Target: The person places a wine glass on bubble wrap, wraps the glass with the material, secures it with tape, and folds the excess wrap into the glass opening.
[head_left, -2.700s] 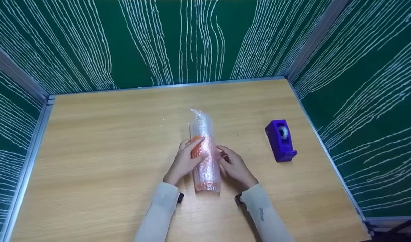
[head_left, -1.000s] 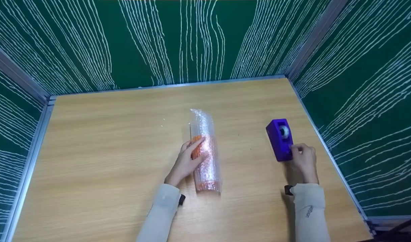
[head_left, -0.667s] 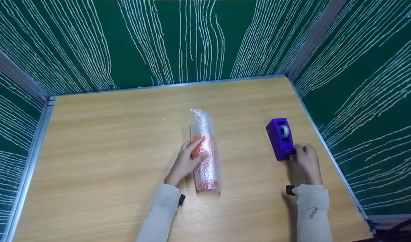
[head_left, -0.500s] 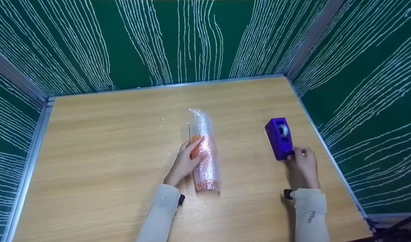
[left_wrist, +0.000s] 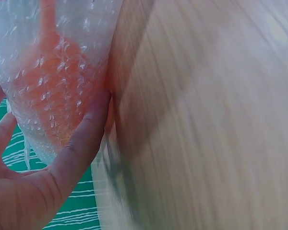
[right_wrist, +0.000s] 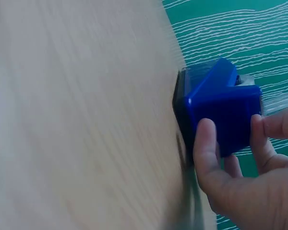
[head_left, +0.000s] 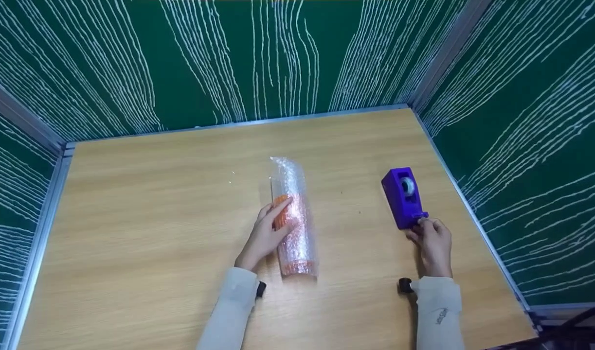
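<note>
A bubble-wrapped bundle lies lengthwise in the middle of the table; something orange with a narrow stem shows through the clear wrap. My left hand grips it from the left, its thumb and fingers spread around the wrap in the left wrist view. Off to the right is a purple tape dispenser, looking blue in the right wrist view, with a roll of clear tape in it. My right hand holds the dispenser's near end, the thumb against its face and fingertips at its cutter edge.
The wooden table carries tiny white scraps left of the bundle. Metal frame edges and green walls with wavy white lines enclose it at the back and sides. A dark cable runs past the right corner.
My right hand has gone from the bundle to the tape dispenser, then slid slightly lower around its near end. My left hand has stayed on the bundle.
</note>
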Available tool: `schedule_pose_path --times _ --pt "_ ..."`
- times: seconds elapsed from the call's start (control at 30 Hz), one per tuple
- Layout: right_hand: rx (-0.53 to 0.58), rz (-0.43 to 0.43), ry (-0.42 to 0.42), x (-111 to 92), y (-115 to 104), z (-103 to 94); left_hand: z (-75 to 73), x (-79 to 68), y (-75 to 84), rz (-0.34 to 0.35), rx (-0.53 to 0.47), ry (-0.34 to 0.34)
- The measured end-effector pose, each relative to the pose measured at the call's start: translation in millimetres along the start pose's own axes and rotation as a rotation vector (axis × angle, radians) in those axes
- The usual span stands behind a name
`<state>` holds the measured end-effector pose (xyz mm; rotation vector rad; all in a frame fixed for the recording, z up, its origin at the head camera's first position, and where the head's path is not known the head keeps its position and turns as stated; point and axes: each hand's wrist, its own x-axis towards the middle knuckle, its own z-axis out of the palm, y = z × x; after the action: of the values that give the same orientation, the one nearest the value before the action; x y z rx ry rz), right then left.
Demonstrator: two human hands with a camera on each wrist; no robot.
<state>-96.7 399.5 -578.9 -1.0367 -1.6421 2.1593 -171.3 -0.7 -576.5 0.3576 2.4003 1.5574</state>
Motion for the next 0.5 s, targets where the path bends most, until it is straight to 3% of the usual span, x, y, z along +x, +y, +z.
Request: schedule_pose_path --times 0.27,0.4,0.5 --pt "0.192 0.100 0.027 2 9 1.4 0.9 -0.6 -0.6 -0.015 -0.024 -0.004" --pt "0.174 0.062 0.011 1 18 3.4 0.2 -0.9 -0.9 -0.032 -0.022 -0.007" --pt "0.094 0.002 -0.013 -3 26 3.7 -0.4 0.0 1.2 -0.028 -0.026 -0.019"
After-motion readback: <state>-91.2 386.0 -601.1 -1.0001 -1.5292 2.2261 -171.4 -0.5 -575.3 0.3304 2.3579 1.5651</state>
